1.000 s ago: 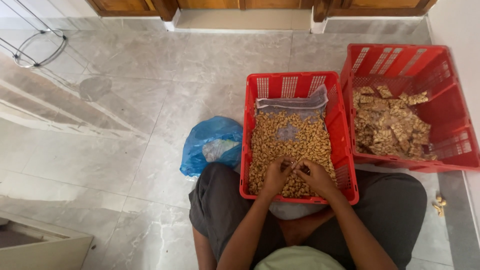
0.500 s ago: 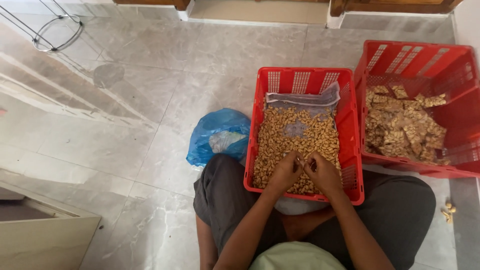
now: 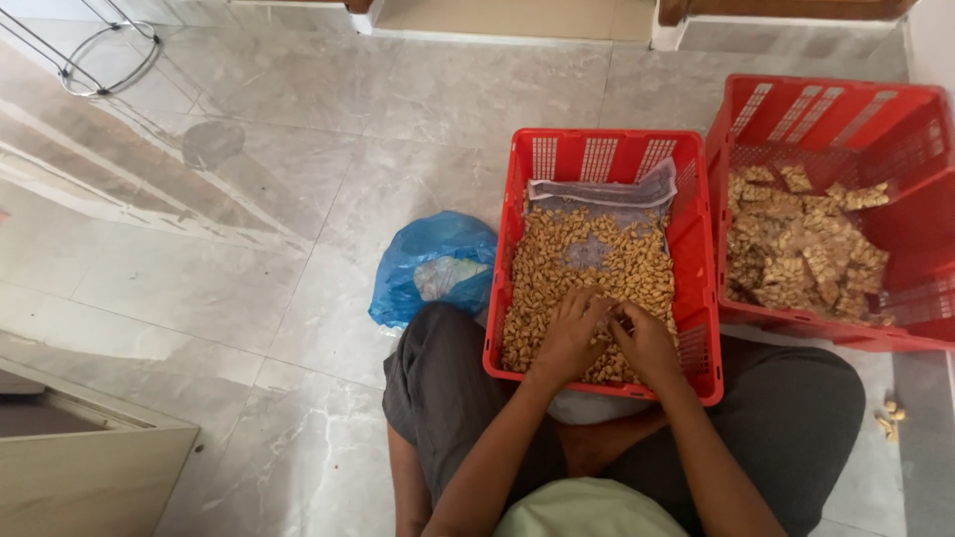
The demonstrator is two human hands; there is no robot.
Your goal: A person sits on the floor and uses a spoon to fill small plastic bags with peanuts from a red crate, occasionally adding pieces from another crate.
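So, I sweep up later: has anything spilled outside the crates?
Yes. A few small tan pieces lie on the tiled floor, right of the person's knee, below the second red crate. Nothing else looks spilled.

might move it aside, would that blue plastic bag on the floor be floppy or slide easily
The blue plastic bag looks crumpled and thin, so probably floppy and light. It bulges around something pale inside, so contents may shift. On the glossy tile floor it would likely slide readily.
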